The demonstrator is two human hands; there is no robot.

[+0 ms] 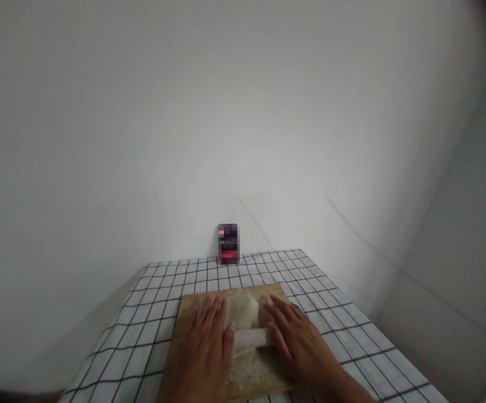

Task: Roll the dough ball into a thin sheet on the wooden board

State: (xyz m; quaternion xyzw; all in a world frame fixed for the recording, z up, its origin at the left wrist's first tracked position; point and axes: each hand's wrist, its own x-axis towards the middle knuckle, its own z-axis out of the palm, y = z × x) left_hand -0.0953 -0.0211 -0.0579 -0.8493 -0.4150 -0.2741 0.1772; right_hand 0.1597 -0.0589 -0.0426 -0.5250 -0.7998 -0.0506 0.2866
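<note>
My left hand [208, 338] lies flat with its fingers stretched forward over the left part of a pale, floury rolling pin [251, 338]. Over the pin's right part rests my right hand [295, 334], palm down, fingers extended and slightly spread. Both hands hide the pin's ends. A smooth whitish piece of dough [243, 309] sits just beyond the pin, between my fingertips; its near edge meets the pin. Under all of this is a wooden board [174, 341], dusted with flour around the dough and on the near side.
A white tablecloth with a black grid [133, 336] covers the table around the board. Against the white wall [243, 129] at the table's back edge stands a small, dark, pixelated rectangular object [229, 244]. A thin line, perhaps a cable, runs along the wall at right.
</note>
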